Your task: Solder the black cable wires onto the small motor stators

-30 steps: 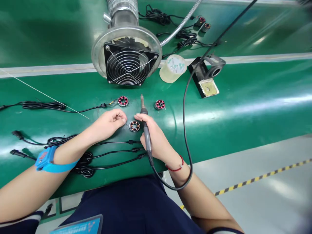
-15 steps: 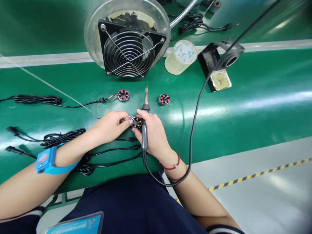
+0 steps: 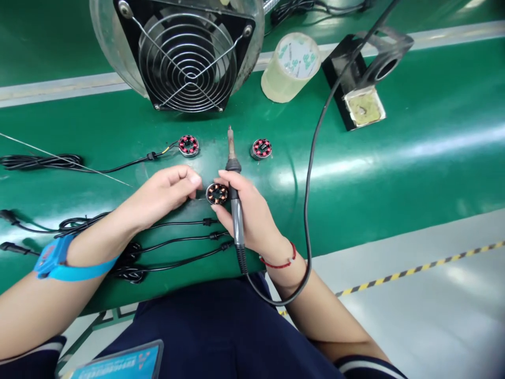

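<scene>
My right hand [image 3: 252, 210] is closed, with a soldering iron [image 3: 236, 210] lying across it, tip pointing away from me. Between its thumb and fingertips it also grips a small round motor stator [image 3: 216, 194] with copper windings. Just left of the stator, the fingers of my left hand [image 3: 173, 192] are pinched together. A thin wire [image 3: 201, 199] runs from the stator to those fingertips, which partly hide it. Two stators with red windings lie beyond my hands: one stator [image 3: 188, 146] joined to a black cable, another stator [image 3: 261, 149] to the right.
A fan [image 3: 190, 76] with a wire guard stands at the back. Right of it are a tape roll [image 3: 290, 68] and a soldering iron stand [image 3: 355, 79] with a sponge. Black cables [image 3: 177, 263] lie near my left forearm. The iron's cord [image 3: 310, 210] loops over my right wrist.
My left fingers have drawn away from the stator to the left, leaving it in my right hand. The view has shifted, so the fan and stand appear higher.
</scene>
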Tool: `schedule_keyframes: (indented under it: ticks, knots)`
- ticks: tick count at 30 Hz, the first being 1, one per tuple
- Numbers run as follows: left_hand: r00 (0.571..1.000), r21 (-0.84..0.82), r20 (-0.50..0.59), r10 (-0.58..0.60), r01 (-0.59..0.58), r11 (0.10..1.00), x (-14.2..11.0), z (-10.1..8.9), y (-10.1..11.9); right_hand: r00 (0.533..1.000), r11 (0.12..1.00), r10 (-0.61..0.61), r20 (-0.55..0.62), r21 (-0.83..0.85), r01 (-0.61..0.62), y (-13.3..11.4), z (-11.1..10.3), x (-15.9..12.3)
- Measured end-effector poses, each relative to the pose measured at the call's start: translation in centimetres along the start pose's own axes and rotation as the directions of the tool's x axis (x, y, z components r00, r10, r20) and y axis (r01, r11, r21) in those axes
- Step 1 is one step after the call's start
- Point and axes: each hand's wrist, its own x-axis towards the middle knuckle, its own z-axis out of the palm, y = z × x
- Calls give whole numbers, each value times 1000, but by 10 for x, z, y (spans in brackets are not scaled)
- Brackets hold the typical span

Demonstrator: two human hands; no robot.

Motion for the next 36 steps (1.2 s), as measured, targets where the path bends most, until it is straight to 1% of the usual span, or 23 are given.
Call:
schedule_keyframes:
  ticks: [3, 5, 7, 9, 11, 12, 14, 16, 19, 21, 22, 24, 26, 28, 29, 31, 33, 34, 36]
  knots:
    - [996, 133, 42, 83, -88, 987, -1, 6, -1, 1000, 999, -30, 5, -35, 30, 0, 1, 0]
    - [996, 138, 39, 83, -88, 987, -1, 7, -1, 998, 997, -55, 2, -58, 55, 0, 1, 0]
    - [999, 51, 17, 36, -37, 998, 0, 6, -2, 995, 993, -103, -14, -58, 102, 0, 1, 0]
    - [1000, -124, 14, -22, 24, 992, 1, 3, -1, 985, 986, -165, -42, -37, 164, 1, 1, 0]
    - [998, -294, 21, -57, 60, 954, 1, -1, 0, 975, 977, -212, -70, -11, 212, 1, 1, 0]
    - [998, -352, 19, -62, 65, 934, 1, -2, 1, 972, 975, -221, -78, -3, 222, 2, 1, 0]
    - [998, -395, 6, -68, 65, 916, 1, -4, 1, 972, 976, -216, -90, 10, 218, 2, 1, 0]
    - [997, -353, 12, -73, 73, 933, -1, -4, 1, 974, 979, -200, -103, 25, 203, 2, 1, 0]
    - [995, -186, 76, -66, 79, 979, -4, -2, 0, 975, 981, -186, -122, 41, 192, 2, 1, 0]
    - [994, -86, 101, -29, 38, 996, -5, -1, 0, 975, 980, -185, -124, 43, 192, 2, 1, 0]
    - [996, -50, 92, 0, 5, 999, -5, 0, 0, 975, 981, -184, -121, 44, 191, 2, 1, 0]
    - [998, -15, 26, 63, -62, 998, -4, -1, 1, 978, 982, -179, -106, 46, 185, 3, 0, 1]
    - [991, -9, -75, 109, -110, 994, -3, -1, 2, 981, 984, -169, -93, 44, 174, 5, -2, 1]
    - [977, -3, -165, 132, -134, 991, -2, -2, 2, 985, 988, -151, -81, 32, 154, 7, -3, 1]
    - [975, 6, -180, 131, -133, 991, -2, -2, 3, 987, 989, -144, -76, 25, 146, 7, -4, 2]
    - [983, 46, -149, 110, -104, 994, -2, 0, 3, 987, 989, -147, -69, 13, 148, 8, -4, 1]
    - [994, 83, -77, 74, -68, 994, -3, 2, 3, 983, 985, -172, -67, 8, 173, 7, -4, 1]
    - [997, 92, -49, 57, -52, 994, -3, 3, 3, 981, 983, -183, -64, 7, 183, 6, -4, 1]
    - [999, 73, -31, 26, -24, 997, -2, 4, 1, 980, 981, -191, -57, 10, 192, 4, -4, 1]
